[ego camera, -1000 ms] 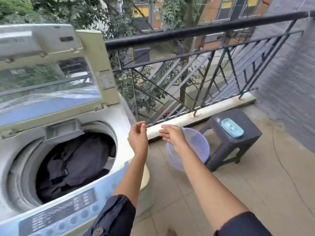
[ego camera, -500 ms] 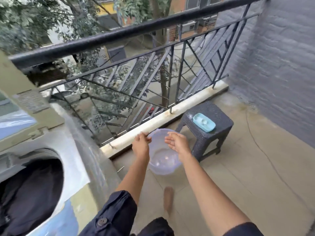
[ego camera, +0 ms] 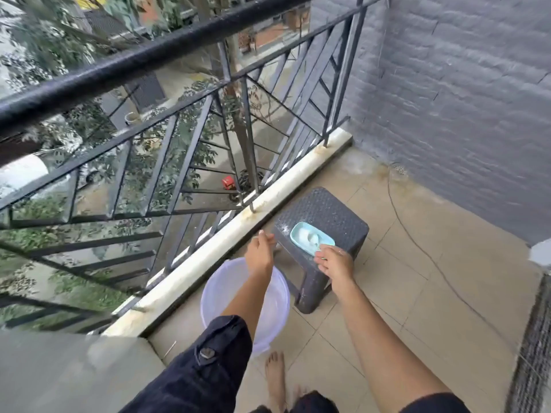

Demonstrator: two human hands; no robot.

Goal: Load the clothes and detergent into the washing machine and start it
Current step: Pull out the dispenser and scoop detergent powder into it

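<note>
A light blue dish (ego camera: 310, 238) with white detergent powder rests on a dark woven stool (ego camera: 325, 222). My right hand (ego camera: 335, 263) touches the dish's near edge, fingers curled on its rim. Just left of the stool, over the far rim of a clear plastic basin (ego camera: 277, 308) on the floor, my left hand (ego camera: 260, 251) hovers with loosely bent fingers and holds nothing. Only a grey blurred corner of the washing machine (ego camera: 59, 374) shows at bottom left; its drum and the clothes are out of view.
A black metal railing (ego camera: 185, 120) on a pale concrete kerb (ego camera: 238, 231) borders the balcony on the left. A grey brick wall (ego camera: 462, 99) closes the right side. Tiled floor (ego camera: 432, 293) spreads around the stool, and my bare foot (ego camera: 275, 380) stands near the basin.
My view swung right, away from the washing machine, toward the stool. Both hands dropped and reached forward; my right hand arrived at the blue dish, the left passed over the basin.
</note>
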